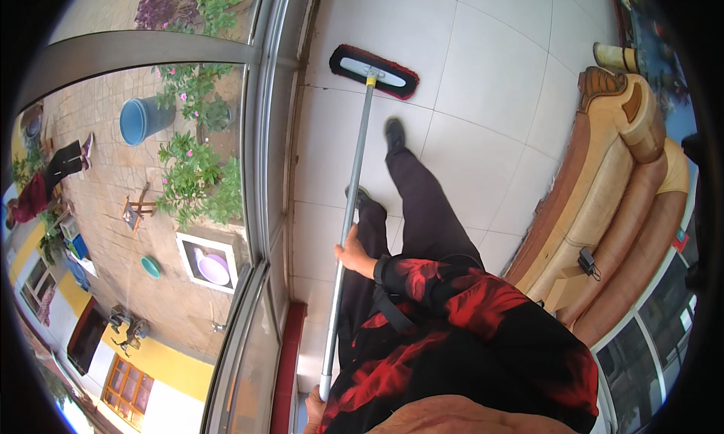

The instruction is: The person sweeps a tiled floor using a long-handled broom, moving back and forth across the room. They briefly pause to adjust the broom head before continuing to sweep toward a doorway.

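Grip of the right hand (359, 254): closed around the metal pole (361, 144) of a flat mop, partway along its length. Left hand (314, 410) closed at the near end, partly cut off by the lower edge. Mop head (389, 77), black with red fringe, lies on the pale tiled floor (494, 72) ahead of the shoes (394, 134). Brown sofa (592, 208) stands to the right; glazed frame (259, 132) to the left.

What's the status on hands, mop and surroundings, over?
Right hand gripping mop handle, left hand at its near end, partly cropped. Mop head on tiles. Close by: right shoe, window frame on left.
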Tool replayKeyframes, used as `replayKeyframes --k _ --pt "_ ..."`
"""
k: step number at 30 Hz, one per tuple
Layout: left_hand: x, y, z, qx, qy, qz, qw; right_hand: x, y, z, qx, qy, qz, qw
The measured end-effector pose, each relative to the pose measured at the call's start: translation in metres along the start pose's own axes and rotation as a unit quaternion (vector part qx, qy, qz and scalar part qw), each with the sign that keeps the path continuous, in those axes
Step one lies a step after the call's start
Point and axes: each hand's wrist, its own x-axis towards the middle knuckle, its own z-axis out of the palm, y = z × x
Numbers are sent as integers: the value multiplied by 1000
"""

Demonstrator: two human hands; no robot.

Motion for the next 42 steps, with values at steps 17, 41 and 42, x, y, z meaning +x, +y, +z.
replayKeyframes --k 17,41,42 --pt "391 332 -92 -142 61 153 976 200 -282 -274 19 100 -117 988" --pt "-44 -158 63 -128 -33 -93 987 -27 48 127 -104 -5 -30 994" --pt "-63 -168 69 -138 -11 -84 987 -49 63 142 -141 -34 8 989"
